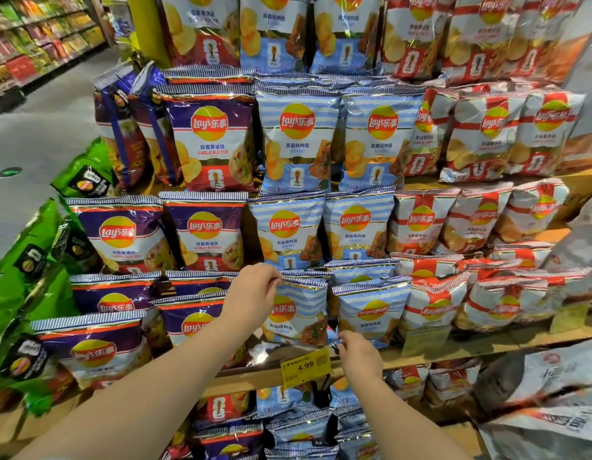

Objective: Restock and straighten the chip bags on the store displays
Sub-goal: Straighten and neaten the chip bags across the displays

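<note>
The person's two bare forearms reach up from the bottom edge toward a stepped chip display. The left arm runs from about 7 o'clock toward the centre, wrist slightly bent, and the left hand (251, 293) pinches the top left corner of a blue bag (299, 310) between thumb and curled fingers (271, 277). The right arm rises from about 5 o'clock; the right hand (357, 355) is lower, knuckles up, its fingers curled at the bag's bottom right corner, where they appear to pinch the lower seam, though the grip itself is partly hidden. So the bag is held at two opposite corners, upright and facing forward, at the front of its shelf (454, 351) just below picture centre.

A second blue bag (371, 310) stands just beside it at 3 o'clock, touching or nearly so. Purple bags (201, 144) fill the rows toward 9 o'clock, red-and-white bags (434, 307) those toward 3 o'clock, and green bags (29, 260) lean at the display's far left edge. A yellow price tag (304, 366) reading 4.99 hangs on the shelf edge right under the held bag, between the two wrists. More bags sit on the shelf below.
</note>
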### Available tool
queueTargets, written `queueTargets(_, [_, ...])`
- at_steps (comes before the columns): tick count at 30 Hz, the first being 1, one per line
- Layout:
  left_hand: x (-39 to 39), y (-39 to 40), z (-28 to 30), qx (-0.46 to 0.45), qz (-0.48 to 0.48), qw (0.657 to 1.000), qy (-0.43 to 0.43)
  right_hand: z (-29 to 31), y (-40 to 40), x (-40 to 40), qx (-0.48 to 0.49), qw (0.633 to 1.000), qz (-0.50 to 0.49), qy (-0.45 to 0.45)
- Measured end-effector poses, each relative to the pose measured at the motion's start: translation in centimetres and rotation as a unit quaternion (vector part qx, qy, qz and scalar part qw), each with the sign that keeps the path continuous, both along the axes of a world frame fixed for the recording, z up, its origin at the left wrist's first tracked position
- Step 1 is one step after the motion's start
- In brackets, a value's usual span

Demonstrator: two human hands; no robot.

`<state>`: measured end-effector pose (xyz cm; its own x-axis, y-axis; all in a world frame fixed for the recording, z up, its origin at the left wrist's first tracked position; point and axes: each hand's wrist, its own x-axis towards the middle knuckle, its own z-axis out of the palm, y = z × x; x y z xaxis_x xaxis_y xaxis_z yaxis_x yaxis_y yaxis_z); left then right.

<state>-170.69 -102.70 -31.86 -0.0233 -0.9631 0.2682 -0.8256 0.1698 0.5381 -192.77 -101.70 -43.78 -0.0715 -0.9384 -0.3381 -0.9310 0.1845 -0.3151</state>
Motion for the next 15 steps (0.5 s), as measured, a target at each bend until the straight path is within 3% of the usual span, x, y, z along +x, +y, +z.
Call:
queueTargets(7, [-0.1, 0.2, 0.5, -0.030, -0.008, 1.000, -0.004, 0.7, 1.1, -0.1, 0.022, 0.999, 0.031, 0.028])
queueTargets(15, [-0.4, -0.1, 0.8, 0.003, 0.008, 1.000, -0.023, 1.3, 2.0, -0.8, 0.065, 0.997, 0.008, 0.040])
